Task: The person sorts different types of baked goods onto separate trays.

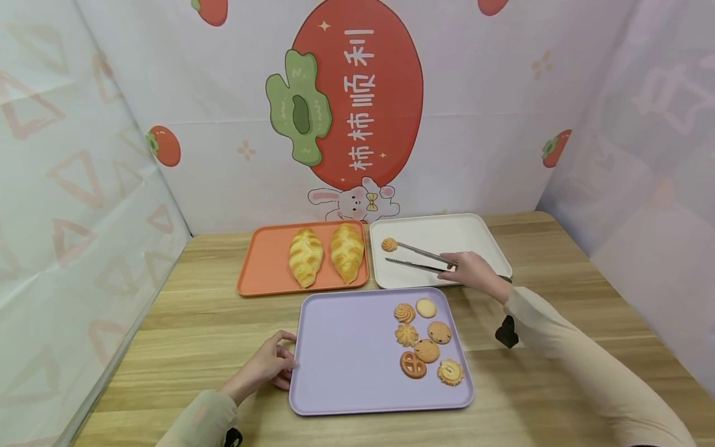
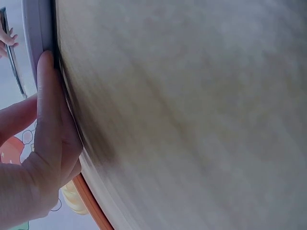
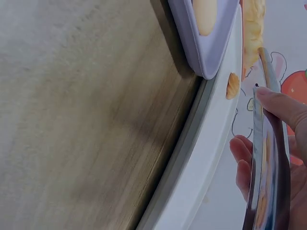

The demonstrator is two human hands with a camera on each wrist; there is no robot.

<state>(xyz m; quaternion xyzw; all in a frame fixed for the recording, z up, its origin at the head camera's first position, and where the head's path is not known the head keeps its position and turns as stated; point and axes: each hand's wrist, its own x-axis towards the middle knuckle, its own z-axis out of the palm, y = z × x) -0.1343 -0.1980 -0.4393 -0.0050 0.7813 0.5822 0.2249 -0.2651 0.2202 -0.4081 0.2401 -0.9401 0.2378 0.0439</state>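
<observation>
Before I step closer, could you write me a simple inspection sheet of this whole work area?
Surface: wood-patterned table.
Job's things: purple tray bearing seven cookies toward its right side; white tray bearing one swirled cookie; metal tongs spread apart over it, one tip at that cookie, contact unclear.
Clutter: orange tray with two loaves; black object by the right sleeve, too unclear to name.
Hands: right hand holds the tongs; left hand touches the purple tray's left rim.
Cables: nothing seen.
Surroundings: pale backdrop printed with a big red fruit and a rabbit.
</observation>
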